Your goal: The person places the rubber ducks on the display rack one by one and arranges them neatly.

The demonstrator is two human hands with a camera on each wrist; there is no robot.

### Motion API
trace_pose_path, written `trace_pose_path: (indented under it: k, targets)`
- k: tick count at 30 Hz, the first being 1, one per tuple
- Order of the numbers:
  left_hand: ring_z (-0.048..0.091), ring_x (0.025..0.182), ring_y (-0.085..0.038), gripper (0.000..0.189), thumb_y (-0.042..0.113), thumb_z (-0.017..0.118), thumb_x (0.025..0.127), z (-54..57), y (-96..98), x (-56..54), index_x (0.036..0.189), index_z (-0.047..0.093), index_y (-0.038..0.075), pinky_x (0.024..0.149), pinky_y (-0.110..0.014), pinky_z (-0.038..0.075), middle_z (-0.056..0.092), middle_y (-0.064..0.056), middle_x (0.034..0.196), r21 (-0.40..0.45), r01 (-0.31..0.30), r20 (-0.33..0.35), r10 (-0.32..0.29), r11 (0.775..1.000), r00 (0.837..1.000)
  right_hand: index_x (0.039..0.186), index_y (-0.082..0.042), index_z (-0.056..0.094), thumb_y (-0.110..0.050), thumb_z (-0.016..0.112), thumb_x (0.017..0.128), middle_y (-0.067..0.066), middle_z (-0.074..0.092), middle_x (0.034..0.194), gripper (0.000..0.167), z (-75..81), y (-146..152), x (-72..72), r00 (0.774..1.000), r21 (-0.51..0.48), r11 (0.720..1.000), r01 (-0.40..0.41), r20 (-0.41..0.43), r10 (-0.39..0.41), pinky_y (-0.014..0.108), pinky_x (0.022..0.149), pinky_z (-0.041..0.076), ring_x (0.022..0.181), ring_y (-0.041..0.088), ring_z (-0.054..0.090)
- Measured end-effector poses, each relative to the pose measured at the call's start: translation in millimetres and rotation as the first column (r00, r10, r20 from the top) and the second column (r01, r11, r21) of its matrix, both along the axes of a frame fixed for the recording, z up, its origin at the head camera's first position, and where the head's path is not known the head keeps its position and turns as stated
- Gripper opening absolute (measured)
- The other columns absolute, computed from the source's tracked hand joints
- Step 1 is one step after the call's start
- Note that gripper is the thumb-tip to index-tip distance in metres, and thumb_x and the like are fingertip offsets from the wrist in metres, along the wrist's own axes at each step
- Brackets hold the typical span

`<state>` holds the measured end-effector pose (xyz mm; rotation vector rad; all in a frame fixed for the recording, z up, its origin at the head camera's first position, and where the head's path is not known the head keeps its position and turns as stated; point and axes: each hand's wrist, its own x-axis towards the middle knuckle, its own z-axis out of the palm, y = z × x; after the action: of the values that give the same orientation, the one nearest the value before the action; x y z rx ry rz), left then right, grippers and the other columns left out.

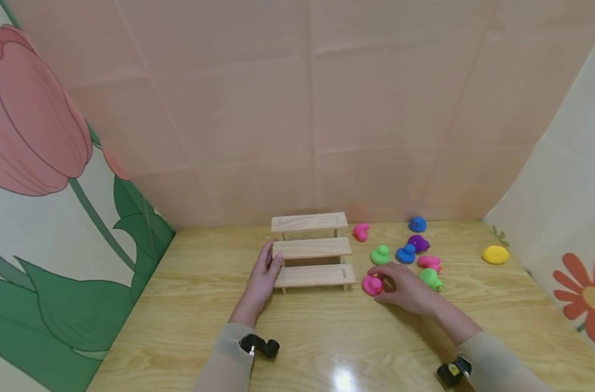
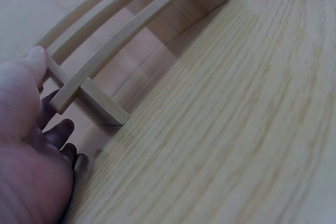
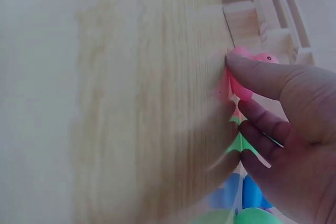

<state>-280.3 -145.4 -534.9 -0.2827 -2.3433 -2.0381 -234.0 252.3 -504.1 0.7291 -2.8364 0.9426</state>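
Observation:
A three-step wooden stand (image 1: 312, 249) is upright near the back wall. My left hand (image 1: 264, 275) grips the left end of its middle step; in the left wrist view the thumb (image 2: 37, 61) lies on that step's end, and the other fingers are behind and below. Just right of the lowest step is a pink rubber duck (image 1: 372, 284). My right hand (image 1: 409, 287) pinches this duck low at the table. In the right wrist view the thumb (image 3: 257, 77) covers part of the pink duck's body, while the other fingers are spread along the tabletop.
Other rubber ducks lie right of the stand: green (image 1: 380, 255), blue (image 1: 406, 253), purple (image 1: 418, 243) and pink (image 1: 429, 263) among them. One pink duck (image 1: 360, 232) is beside the top step. A yellow object (image 1: 495, 255) lies by the right wall.

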Motion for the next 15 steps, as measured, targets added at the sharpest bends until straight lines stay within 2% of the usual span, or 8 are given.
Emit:
trace_pose_path:
  k: [8, 15]
  targets:
    - [0.027, 0.165, -0.026, 0.072, 0.05, 0.056, 0.116, 1.4, -0.5, 1.3, 0.175, 0.03, 0.02, 0.133, -0.048, 0.027, 0.026, -0.01, 0.181, 0.001, -0.005, 0.009, 0.005, 1.0, 1.0, 0.13, -0.011, 0.076, -0.025, 0.098, 0.088, 0.005, 0.073, 0.127, 0.05, -1.7, -3.3, -0.9, 0.999, 0.013, 1.0, 0.015, -0.031, -0.015, 0.061, 0.105, 0.052, 0.121, 0.035, 0.062]
    - [0.025, 0.165, -0.028, 0.072, 0.049, 0.057, 0.116, 2.7, -0.4, 0.7, 0.176, 0.029, 0.02, 0.134, -0.049, 0.024, 0.026, -0.011, 0.181, -0.008, -0.004, 0.018, 0.004, 1.0, 1.0, 0.134, -0.006, 0.073, -0.022, 0.096, 0.09, 0.006, 0.074, 0.129, 0.053, 3.6, -1.3, -0.8, 0.998, -0.022, 0.998, 0.057, 0.041, -0.056, 0.062, 0.107, 0.055, 0.123, 0.037, 0.067]
